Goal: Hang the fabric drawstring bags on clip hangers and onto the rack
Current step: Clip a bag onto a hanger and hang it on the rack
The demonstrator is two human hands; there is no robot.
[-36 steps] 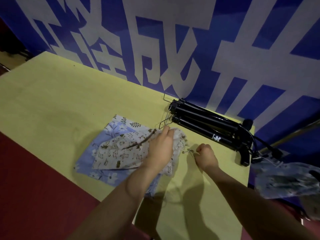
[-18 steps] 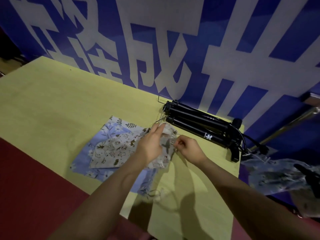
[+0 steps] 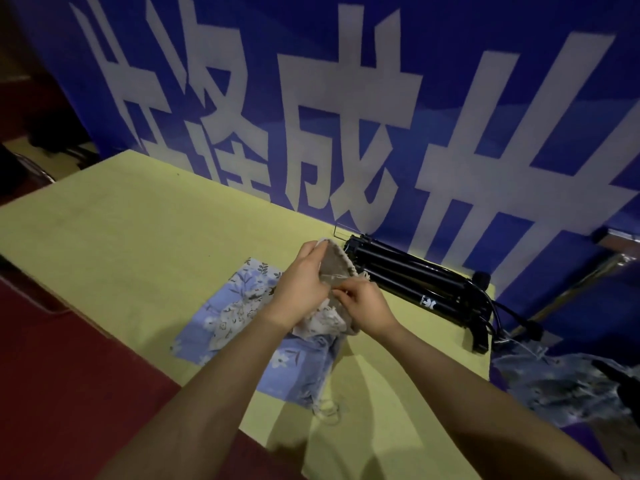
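Evidently the step in hand is clipping a bag to a hanger. Nearest the viewer, a blue floral bag (image 3: 277, 362) lies flat on the yellow tabletop (image 3: 138, 244), its drawstring trailing toward the near edge. Above it both hands meet on the pale printed bag (image 3: 332, 268): the left hand (image 3: 304, 289) grips its gathered top edge and lifts it off the tabletop, while the right hand (image 3: 363, 303) pinches at the same edge just beside the left, fingers curled. Whether a clip sits between those fingers I cannot tell; it is hidden. The next move probably calls for keeping the edge taut so a clip can bite. Just behind the hands lies a folded black tripod (image 3: 415, 282), with a thin wire hanger (image 3: 337, 232) at its far end, against the blue banner (image 3: 346, 98).
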